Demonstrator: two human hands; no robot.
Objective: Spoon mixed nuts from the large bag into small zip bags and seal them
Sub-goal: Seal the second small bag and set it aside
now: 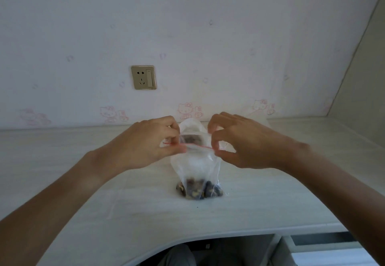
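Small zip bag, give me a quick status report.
Left hand and right hand each pinch the red zip strip. Small zip bag upright on the table, nuts inside. Nothing in the way.

We see a pale wood-grain desk bearing a small zip bag of mixed nuts, upright, with a larger bag behind it.

Wall socket above pale desk
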